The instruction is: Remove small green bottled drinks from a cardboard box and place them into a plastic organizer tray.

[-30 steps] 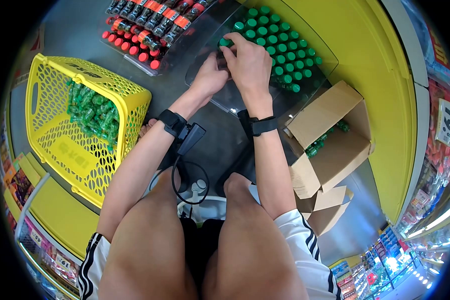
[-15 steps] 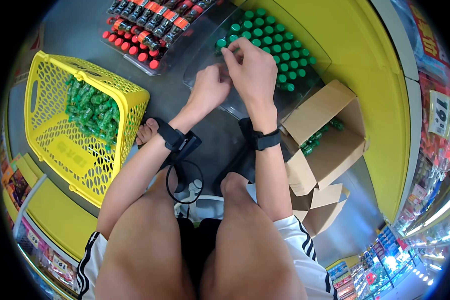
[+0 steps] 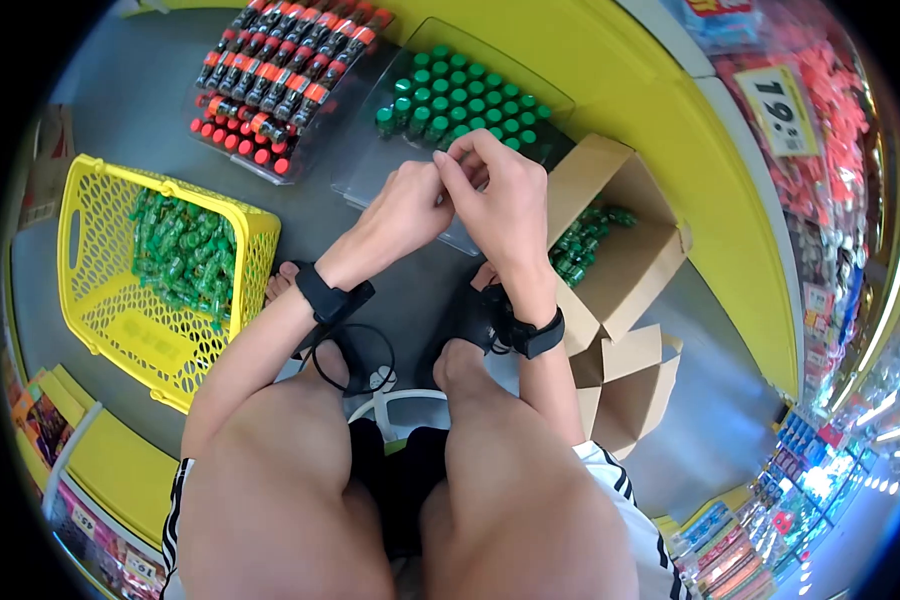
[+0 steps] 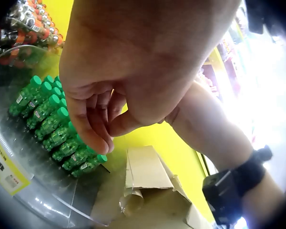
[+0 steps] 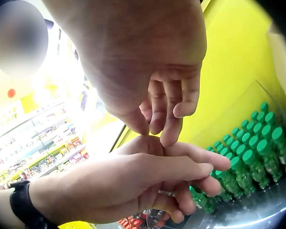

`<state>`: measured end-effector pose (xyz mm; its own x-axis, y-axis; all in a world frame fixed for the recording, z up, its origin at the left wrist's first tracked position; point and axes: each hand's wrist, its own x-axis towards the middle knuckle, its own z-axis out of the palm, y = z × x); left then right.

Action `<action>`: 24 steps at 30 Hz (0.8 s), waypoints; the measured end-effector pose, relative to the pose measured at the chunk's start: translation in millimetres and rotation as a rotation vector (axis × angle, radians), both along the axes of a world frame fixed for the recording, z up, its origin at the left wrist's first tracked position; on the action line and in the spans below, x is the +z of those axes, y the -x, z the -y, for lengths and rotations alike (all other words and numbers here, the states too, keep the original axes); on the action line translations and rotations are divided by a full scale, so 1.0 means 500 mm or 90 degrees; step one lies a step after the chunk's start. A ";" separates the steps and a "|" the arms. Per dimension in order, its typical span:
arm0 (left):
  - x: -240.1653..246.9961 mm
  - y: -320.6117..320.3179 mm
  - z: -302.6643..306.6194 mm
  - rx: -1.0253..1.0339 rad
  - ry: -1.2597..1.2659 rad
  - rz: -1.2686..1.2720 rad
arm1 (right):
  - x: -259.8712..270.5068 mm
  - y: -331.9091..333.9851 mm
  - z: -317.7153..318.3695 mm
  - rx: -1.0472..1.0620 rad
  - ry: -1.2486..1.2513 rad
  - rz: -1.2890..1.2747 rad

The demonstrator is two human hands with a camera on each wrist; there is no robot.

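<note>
Both bare hands meet in front of the clear plastic bin (image 3: 355, 183). My left hand (image 5: 128, 183) has its fingers loosely extended and nothing in its palm. The right hand (image 5: 152, 57) bends its fingers loosely, with thumb and fingertips right at the left hand near the base of its forefinger. No item shows between them. Beyond the hands, small green bottles (image 4: 50, 125) with green caps stand upright in rows in the bin. In the head view the left hand's fingertips are partly hidden behind the right hand.
At left a yellow basket (image 3: 255, 240) holds many loose green bottles (image 3: 185, 250). An opened cardboard box (image 3: 640, 265) with more green bottles stands at right, another box (image 3: 635, 405) below it. Dark red-capped bottles (image 3: 280, 75) are stacked behind. A yellow shelf base (image 3: 660, 110) runs along the right.
The head view has shifted, so the bin sits lower and further left. The hands have come away from the bottles, and the right fingertips have come together with the left hand.
</note>
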<state>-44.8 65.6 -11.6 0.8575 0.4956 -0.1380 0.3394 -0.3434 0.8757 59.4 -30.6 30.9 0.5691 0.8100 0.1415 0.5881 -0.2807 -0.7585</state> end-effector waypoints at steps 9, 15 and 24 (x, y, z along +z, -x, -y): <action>0.068 -0.084 0.053 -0.174 -0.126 0.096 | 0.076 -0.063 0.144 -0.096 -0.004 0.042; 0.137 -0.188 0.095 -0.288 -0.125 0.108 | 0.097 -0.127 0.247 -0.194 0.126 0.066; 0.158 -0.279 0.149 -0.399 -0.159 0.051 | 0.029 -0.218 0.351 -0.207 0.268 -0.015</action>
<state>94.8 -8.9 67.4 0.9960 -0.0894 -0.0086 -0.0517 -0.6496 0.7585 168.5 -206.1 45.5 0.7997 0.5748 -0.1733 0.4043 -0.7290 -0.5523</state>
